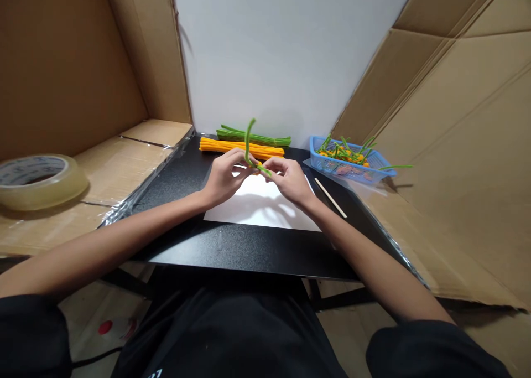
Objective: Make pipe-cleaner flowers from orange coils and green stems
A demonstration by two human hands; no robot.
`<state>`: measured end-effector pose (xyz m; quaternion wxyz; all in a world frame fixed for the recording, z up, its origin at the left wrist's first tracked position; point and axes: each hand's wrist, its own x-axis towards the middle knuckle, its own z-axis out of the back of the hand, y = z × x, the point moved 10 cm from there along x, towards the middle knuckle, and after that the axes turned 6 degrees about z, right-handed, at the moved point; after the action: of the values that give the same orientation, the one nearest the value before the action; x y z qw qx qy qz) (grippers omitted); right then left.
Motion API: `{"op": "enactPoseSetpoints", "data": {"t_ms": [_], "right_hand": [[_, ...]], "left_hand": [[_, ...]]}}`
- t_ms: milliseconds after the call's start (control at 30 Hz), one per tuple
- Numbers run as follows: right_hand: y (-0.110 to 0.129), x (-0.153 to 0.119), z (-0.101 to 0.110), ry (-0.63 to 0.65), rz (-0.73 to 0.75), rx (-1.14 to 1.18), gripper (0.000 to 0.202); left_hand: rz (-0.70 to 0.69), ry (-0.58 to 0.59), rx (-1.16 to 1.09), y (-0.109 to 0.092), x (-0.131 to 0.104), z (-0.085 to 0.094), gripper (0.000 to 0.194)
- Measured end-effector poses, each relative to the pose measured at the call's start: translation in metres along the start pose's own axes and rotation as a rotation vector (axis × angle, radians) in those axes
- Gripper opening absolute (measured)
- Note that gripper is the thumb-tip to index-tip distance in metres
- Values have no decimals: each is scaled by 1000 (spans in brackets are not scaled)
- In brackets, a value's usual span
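From my remote post I see the left hand [222, 177] and the right hand [291, 182] each pinching the green-and-orange piece [248, 144] between thumb and fingers, holding it above the paper [244, 207], with 1 green end curving upward. Beyond my 2 hands, the orange bundle [222, 145] lies in front of the green bundle [274, 140] on the black table [249, 249]. To my right I have the stick [331, 198] beside the paper and, farther back, the blue basket [379, 174] holding more green and orange pieces [350, 155].
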<state>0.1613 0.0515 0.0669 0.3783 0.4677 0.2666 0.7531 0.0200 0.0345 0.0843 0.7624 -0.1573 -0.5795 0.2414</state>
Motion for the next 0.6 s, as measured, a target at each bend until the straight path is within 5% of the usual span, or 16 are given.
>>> {"op": "enactPoseSetpoints", "data": {"t_ms": [400,600], "right_hand": [[23,-3,3,20,97,-209,20],[26,-2,13,-60,112,-261,17]], "left_hand": [[1,5,-37,2,2,-1,25],[127,1,-211,16,4,-2,32]]}}
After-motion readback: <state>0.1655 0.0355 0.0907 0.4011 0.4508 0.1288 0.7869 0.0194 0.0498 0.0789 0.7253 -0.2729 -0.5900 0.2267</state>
